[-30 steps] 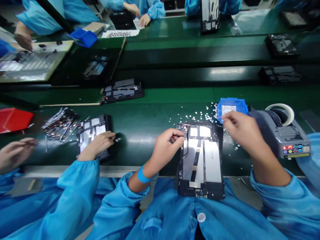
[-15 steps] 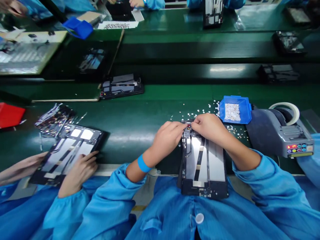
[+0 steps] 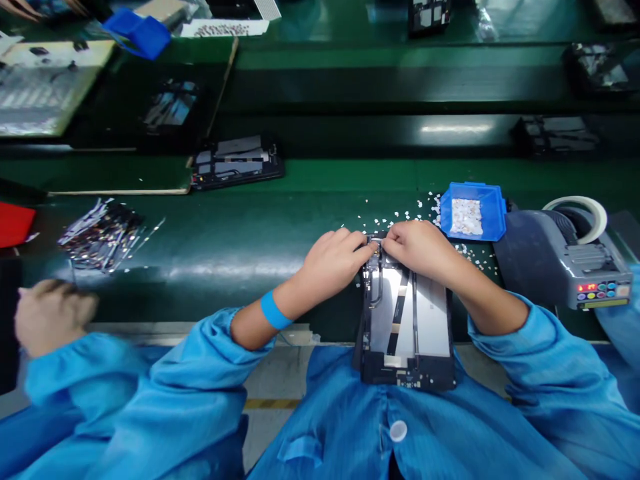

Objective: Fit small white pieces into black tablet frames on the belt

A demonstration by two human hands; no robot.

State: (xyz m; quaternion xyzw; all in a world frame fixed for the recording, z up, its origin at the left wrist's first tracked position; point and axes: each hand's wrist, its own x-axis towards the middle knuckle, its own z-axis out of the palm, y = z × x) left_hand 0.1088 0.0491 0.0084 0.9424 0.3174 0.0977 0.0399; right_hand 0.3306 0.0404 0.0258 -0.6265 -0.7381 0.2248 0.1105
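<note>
An opened tablet (image 3: 433,327) with its grey battery cells and dark ribbon cable bare leans between the bench edge and my lap. My left hand (image 3: 333,263), with a blue band on its wrist, is closed at the tablet's top left corner, thumb on the circuitry there. Beside it my right hand (image 3: 417,247) has thumb and forefinger pinched together on the same top end. What lies between those fingertips is too small and covered to make out. White bits of paper are scattered just beyond both hands.
To the right stand a blue bin (image 3: 493,217) of white bits and a grey tape dispenser (image 3: 545,260). A heap of thin strips (image 3: 103,237) lies left, near a co-worker's blurred hand (image 3: 55,313). Another opened tablet (image 3: 237,163) rests farther back.
The co-worker's opened tablet has left its place at the left, and that person's hand has shifted leftward. My hands stay at the tablet's top end; the view has tipped slightly.
</note>
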